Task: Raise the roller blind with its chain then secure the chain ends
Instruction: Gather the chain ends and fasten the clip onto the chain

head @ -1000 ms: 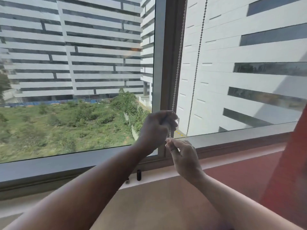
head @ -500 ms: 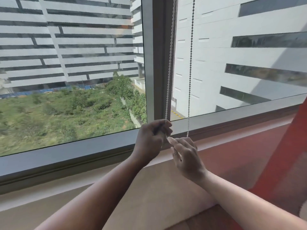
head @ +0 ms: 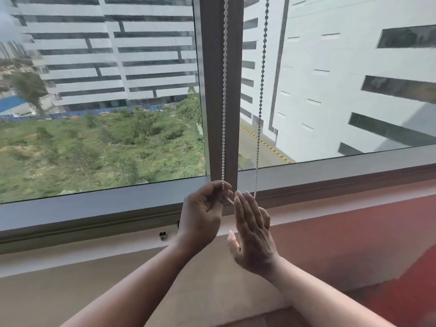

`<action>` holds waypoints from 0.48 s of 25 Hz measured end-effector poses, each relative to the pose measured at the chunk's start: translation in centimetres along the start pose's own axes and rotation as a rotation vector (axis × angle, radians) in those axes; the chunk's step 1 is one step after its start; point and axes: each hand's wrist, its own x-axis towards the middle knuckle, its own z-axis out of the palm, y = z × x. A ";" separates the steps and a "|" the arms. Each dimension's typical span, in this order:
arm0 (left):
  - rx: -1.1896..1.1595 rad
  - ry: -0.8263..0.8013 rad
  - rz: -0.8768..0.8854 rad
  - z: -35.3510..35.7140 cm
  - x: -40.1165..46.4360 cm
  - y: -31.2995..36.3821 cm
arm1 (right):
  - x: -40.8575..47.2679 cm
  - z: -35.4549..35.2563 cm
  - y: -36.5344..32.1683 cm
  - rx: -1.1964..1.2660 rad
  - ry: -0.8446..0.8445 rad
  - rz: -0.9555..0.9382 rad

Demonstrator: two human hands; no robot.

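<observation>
Grey metal frames the window (head: 219,90), with a vertical mullion between two panes that look out on white buildings and a green, overgrown lot. Below the glass runs a pale sill (head: 94,253) with a small dark fitting (head: 162,236) on it, and the wall to the right is painted red (head: 354,232). The white bead chain (head: 224,90) hangs in two strands in front of the mullion, its lower loop ending at the hands near the bottom rail. The left hand (head: 203,213) pinches the left strand between thumb and curled fingers. The right hand (head: 252,232) stands just beside it, its fingers straight and together, fingertips at the foot of the right strand; whether they touch the chain cannot be told. Half a second ago the right hand's fingers were bent over the chain loop beside the left hand, and they have since straightened, while the left hand keeps its pinch. The camera has also come closer to the window and looks further down.
</observation>
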 end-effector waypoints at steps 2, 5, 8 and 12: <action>0.010 0.038 -0.013 0.8 0.3 -0.6 | 0.0 0.6 1.2 -0.001 -0.004 -0.045; 0.013 0.055 -0.054 1.6 0.6 -1.4 | -0.8 1.5 2.4 0.002 0.040 -0.105; -0.017 -0.001 -0.078 1.4 0.6 -1.7 | -1.5 2.6 2.8 0.115 0.115 -0.063; -0.055 -0.054 -0.136 -0.9 0.9 -2.8 | -0.9 3.9 2.6 0.261 0.055 0.138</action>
